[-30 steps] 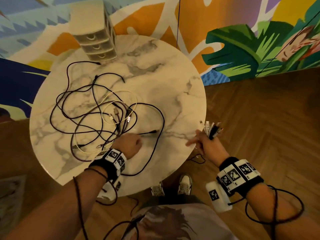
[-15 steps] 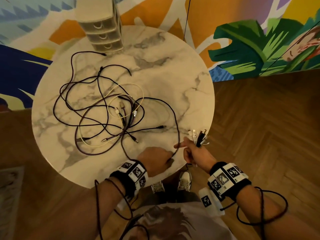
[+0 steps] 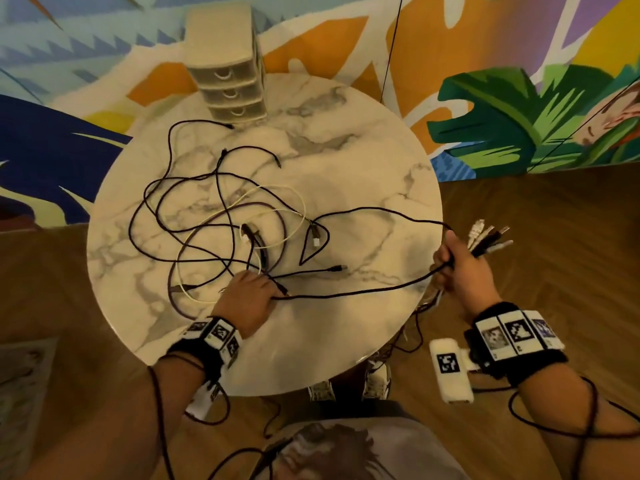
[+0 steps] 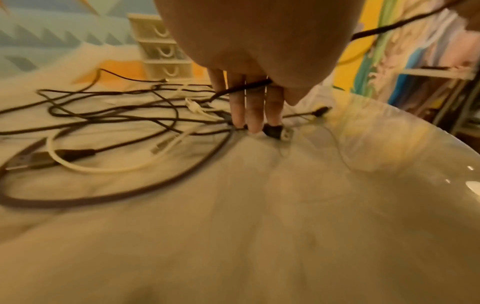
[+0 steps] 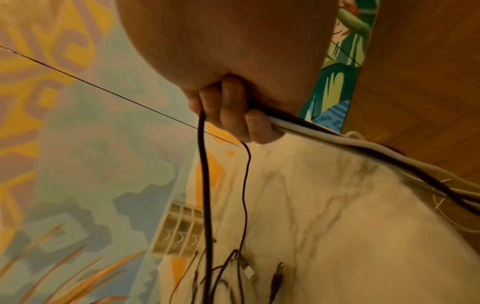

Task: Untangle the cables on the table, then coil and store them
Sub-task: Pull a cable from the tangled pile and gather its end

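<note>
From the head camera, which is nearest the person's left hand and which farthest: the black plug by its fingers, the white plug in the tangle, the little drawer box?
From the left hand:
1. Black plug, at its fingertips.
2. White plug, mid-table, beyond.
3. Drawer box, at the far edge.

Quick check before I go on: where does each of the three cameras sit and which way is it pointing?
Head: worn on the head, looking down on the round marble table, black and white tangled cables, both forearms, shoes.
Left wrist: low over the tabletop, looking along the left hand, whose straight fingers press a black cable plug.
Right wrist: under the right hand, looking across the table; fingers curl round a bundle of cables.
Shared: all three show the beige three-drawer plastic organiser at the far edge.
</note>
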Motion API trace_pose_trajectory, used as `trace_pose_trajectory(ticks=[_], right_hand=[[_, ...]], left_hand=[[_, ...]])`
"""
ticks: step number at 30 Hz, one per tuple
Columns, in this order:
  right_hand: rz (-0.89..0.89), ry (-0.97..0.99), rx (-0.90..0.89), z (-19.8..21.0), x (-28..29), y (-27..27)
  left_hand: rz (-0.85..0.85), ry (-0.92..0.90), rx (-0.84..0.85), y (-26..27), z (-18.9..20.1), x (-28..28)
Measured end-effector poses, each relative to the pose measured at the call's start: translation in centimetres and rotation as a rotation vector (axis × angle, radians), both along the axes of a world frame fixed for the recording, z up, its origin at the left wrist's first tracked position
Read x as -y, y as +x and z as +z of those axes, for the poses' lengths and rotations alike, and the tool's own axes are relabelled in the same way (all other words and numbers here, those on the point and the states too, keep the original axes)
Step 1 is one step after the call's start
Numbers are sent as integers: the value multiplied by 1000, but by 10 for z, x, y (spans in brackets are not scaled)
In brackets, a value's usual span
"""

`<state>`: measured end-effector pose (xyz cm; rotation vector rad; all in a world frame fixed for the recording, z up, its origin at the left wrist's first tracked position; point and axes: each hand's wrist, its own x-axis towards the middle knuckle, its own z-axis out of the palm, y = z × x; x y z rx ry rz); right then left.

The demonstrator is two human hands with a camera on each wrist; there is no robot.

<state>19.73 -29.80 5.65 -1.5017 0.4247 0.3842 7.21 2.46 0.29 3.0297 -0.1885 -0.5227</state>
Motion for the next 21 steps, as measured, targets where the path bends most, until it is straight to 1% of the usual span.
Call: trace_pose_trajectory(ticks=[1,3,5,6,7,8,10,11,12,14,15,16,17,19,21], right_hand=[[14,-79,6,-1,-1,1],[28,-248,-8,-7,1,0],[-73,-378,-80,-14,7,0],[-122,-432,-86,-18,11,1],[-133,-469,-39,-19,15,1],[-119,-482,53,-16,16,1],[1,-434,278,-3,8,-2],[100,-395,372,7,-1,-6],[223,-374,417,16,-13,-12],[484,-381,397,23,-37,-23],[587,-413,343,23,-47,-28],[637,-449,282,25,-54,-31],[640,-467,237,26,-57,-33],[600,-514,237,33,-55,-31],[569,-575,260,37,-44,-25]], left_hand=[[8,1,25,5,7,-1],[18,-12,133,20,26,8],[0,-3,244,33,50,24],[-14,-2,306,37,60,33],[-33,-1,355,40,68,42],[-59,11,367,42,76,52],[-108,49,347,46,85,71],[-127,70,324,48,88,80],[-142,82,311,50,92,90],[-181,83,348,54,99,108],[-192,65,360,57,101,114],[-196,41,352,59,102,118],[-198,9,356,60,100,119],[-207,-49,363,62,93,114],[-138,-85,311,62,76,96]])
